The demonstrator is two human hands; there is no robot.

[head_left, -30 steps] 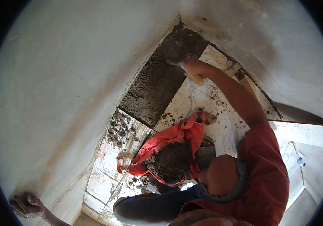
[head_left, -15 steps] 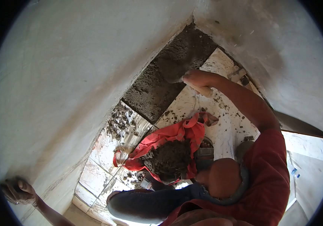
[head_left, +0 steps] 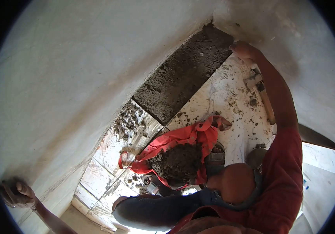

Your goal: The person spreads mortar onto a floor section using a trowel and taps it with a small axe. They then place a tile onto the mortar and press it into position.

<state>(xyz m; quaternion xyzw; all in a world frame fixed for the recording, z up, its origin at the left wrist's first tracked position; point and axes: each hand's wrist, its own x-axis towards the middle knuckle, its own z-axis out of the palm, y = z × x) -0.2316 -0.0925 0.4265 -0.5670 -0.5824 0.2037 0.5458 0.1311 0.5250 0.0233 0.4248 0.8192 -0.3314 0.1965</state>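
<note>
My right hand [head_left: 245, 52] is closed round a trowel [head_left: 220, 38], its handle mostly covered by the fingers. The blade lies on the far end of the dark wet mortar bed [head_left: 179, 74], in the corner where the walls meet. My left hand [head_left: 18, 195] presses against the left wall [head_left: 70, 89], fingers apart, with no object visible in it. Nearer my knees, a heap of mortar [head_left: 177, 162] sits on a red cloth or sack [head_left: 163, 145] spread over the floor.
White floor tiles [head_left: 210, 97] spattered with mortar border the bed. A wooden-handled hammer [head_left: 267, 102] lies along the right wall, under my forearm. Mortar crumbs [head_left: 126, 124] cover the tile at left. A dark container [head_left: 216, 156] stands beside the red cloth.
My right hand has moved the trowel away from me and to the right, from the middle of the mortar bed to its far corner. My left hand stays on the wall.
</note>
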